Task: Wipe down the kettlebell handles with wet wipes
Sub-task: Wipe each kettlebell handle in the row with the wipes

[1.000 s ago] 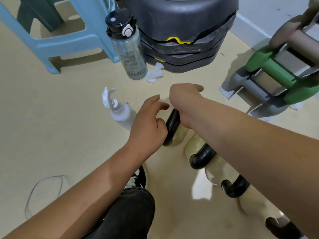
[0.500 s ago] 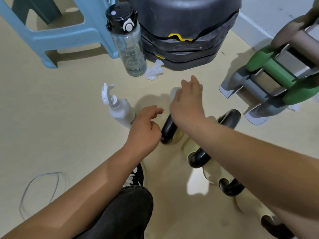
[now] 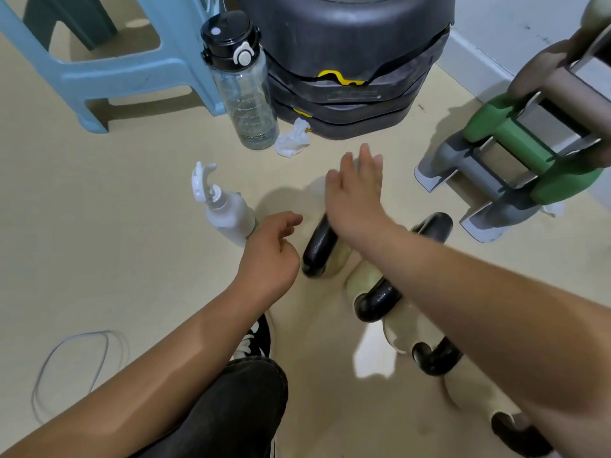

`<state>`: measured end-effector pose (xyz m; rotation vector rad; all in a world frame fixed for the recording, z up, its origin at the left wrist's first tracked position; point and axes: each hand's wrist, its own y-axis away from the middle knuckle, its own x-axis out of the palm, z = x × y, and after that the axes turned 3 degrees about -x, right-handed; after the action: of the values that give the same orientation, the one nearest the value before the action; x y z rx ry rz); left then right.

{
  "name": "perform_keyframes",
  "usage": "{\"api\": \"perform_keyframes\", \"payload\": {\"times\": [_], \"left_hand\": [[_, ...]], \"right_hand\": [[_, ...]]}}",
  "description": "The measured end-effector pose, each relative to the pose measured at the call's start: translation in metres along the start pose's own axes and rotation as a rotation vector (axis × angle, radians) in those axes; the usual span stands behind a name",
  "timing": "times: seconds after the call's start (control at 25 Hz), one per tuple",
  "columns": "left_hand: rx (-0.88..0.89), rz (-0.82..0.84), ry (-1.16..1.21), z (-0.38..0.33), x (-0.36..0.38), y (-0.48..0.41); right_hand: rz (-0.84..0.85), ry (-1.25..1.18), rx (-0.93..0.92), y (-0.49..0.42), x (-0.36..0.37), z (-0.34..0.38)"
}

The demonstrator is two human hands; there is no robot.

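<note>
From the head view, the right hand (image 3: 357, 200) is flat, palm down with fingers straight, over the far end of the first kettlebell handle (image 3: 319, 249). The left hand (image 3: 271, 256) hangs loosely curled just left of that handle and holds nothing I can see. Neither hand plainly has a wipe. Something pale sits under the right fingertips, but I can't tell what it is. A crumpled wipe (image 3: 292, 142) lies ahead of both hands, so I'd guess some wiping is done. The other black handles (image 3: 377, 302) line up under the right forearm, with no sign of which are clean.

The floor (image 3: 99, 242) is smooth and beige. A spray bottle (image 3: 224, 213) stands beside the left hand, with a water bottle (image 3: 244, 94) and a blue stool (image 3: 99, 67) beyond it. A dumbbell rack (image 3: 515, 153) is to the right.
</note>
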<state>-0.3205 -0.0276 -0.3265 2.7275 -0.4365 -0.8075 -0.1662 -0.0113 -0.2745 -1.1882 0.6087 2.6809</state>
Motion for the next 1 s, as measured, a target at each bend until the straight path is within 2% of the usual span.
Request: {"api": "perform_keyframes", "payload": {"times": [0.12,0.2,0.28,0.4,0.48,0.6,0.72,0.8,0.88,1.0], "left_hand": [[0.016,0.026,0.010,-0.006,0.000,0.004],[0.015,0.026,0.012,-0.005,-0.001,0.003],[0.019,0.011,0.016,-0.003,-0.001,0.001],[0.009,-0.002,0.026,-0.002,-0.006,0.001],[-0.006,0.003,0.042,-0.001,-0.009,0.003],[-0.029,-0.024,0.051,-0.004,-0.009,0.006],[-0.047,-0.029,0.096,-0.014,-0.009,0.005],[-0.017,-0.015,0.175,-0.019,-0.008,0.002],[0.000,-0.010,0.252,-0.025,-0.008,0.000],[0.065,-0.017,0.199,-0.033,-0.001,0.000]], "right_hand": [[0.099,-0.182,0.048,-0.018,-0.021,-0.007],[0.011,-0.021,-0.082,-0.004,-0.010,-0.013],[-0.063,0.193,-0.344,0.031,0.008,-0.016],[0.081,0.420,-0.556,0.085,0.023,-0.012],[0.159,0.511,-0.583,0.088,0.019,-0.009],[0.086,0.600,-0.526,0.044,0.000,-0.012],[0.124,0.517,-0.348,0.015,-0.014,-0.014],[0.180,0.444,-0.347,0.022,-0.011,-0.010],[0.213,0.242,-0.356,0.038,-0.016,-0.003],[0.109,-0.190,-0.220,0.050,-0.038,0.005]]}}
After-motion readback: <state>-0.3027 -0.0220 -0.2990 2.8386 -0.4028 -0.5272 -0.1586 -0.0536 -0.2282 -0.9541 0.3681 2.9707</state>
